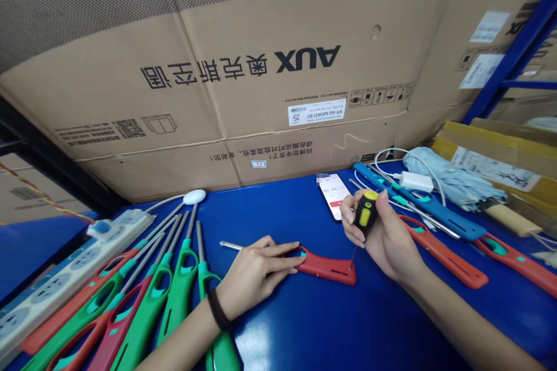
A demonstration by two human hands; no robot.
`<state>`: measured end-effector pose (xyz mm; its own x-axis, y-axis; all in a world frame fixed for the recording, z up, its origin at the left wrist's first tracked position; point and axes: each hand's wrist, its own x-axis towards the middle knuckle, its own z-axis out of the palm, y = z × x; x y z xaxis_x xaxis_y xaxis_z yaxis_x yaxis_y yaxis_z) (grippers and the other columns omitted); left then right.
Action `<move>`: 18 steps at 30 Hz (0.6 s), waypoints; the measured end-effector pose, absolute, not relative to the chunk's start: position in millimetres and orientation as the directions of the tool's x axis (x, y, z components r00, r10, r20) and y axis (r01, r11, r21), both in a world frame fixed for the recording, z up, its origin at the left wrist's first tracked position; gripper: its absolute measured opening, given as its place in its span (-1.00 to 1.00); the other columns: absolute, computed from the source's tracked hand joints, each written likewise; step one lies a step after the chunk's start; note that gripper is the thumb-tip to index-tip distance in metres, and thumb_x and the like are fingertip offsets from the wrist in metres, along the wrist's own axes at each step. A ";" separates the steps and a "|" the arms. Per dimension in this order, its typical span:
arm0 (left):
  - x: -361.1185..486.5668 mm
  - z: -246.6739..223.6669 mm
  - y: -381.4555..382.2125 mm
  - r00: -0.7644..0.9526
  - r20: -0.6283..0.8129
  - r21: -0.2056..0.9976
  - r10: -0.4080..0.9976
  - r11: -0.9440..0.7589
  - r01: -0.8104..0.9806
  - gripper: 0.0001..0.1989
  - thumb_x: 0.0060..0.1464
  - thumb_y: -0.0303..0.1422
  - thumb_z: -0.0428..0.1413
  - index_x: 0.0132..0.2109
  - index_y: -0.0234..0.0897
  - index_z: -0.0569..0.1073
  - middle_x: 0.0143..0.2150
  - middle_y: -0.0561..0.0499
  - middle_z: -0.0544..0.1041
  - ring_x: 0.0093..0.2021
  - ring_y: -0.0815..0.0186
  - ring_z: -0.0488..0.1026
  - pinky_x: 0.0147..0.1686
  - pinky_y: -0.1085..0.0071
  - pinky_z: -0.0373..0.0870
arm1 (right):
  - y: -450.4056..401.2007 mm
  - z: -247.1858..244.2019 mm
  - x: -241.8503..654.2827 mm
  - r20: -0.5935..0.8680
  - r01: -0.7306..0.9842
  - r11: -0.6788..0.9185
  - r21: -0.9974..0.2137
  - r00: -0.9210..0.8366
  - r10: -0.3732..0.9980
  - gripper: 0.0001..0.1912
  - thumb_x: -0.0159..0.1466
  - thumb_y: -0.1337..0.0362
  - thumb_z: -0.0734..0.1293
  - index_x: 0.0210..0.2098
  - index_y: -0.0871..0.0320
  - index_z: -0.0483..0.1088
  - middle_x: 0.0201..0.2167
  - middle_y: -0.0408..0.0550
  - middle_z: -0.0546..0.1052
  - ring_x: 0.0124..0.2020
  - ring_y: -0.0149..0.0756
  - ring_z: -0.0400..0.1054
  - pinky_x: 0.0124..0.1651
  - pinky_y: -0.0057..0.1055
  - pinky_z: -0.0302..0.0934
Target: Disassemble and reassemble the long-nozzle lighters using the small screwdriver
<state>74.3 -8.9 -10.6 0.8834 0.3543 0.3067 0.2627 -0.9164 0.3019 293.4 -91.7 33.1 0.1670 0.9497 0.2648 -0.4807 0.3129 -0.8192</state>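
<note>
A red long-nosed gas lighter (324,265) lies on its side on the blue table, its metal tube pointing left. My left hand (261,266) holds it down around the trigger loop with nearly straight fingers, covering part of its front half. My right hand (387,232) is closed round the black and yellow handle of a screwdriver (366,211), held upright. The thin shaft points down to the butt end of the lighter, where its tip meets a small hole; whether it sits in a screw is too small to tell.
Several green, red and orange lighters (174,301) lie at the left beside a white power strip (82,266). A phone (333,194) with a running timer lies behind my right hand. More lighters (444,252), a white charger (416,181) and a pale blue umbrella (452,177) are at the right. Cardboard (243,98) stands behind.
</note>
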 end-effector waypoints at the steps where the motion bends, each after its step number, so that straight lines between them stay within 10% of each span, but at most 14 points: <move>1: 74.2 -10.6 -9.2 0.884 0.307 0.301 0.354 -0.917 0.262 -0.73 0.22 -0.31 0.01 0.04 0.00 0.46 0.10 0.08 0.46 -0.30 0.30 0.36 -0.24 0.32 0.43 | -91.5 33.4 293.1 0.255 -0.474 0.307 -0.825 0.172 0.952 -0.63 0.23 -0.09 0.22 -0.39 0.10 0.29 -0.51 -0.20 0.33 -0.65 -0.54 0.05 -0.62 -0.56 -0.03; 18: 72.6 -8.3 -11.3 0.895 0.272 0.289 0.354 -0.917 0.275 -0.70 0.24 -0.33 -0.01 0.08 0.01 0.42 0.11 0.06 0.45 -0.30 0.30 0.36 -0.24 0.32 0.42 | -90.9 32.0 293.2 0.193 -0.442 0.236 -0.865 0.141 0.971 -0.46 0.29 -0.14 0.07 -0.46 0.16 0.36 -0.67 -0.20 0.22 -0.68 -0.49 -0.01 -0.63 -0.51 -0.05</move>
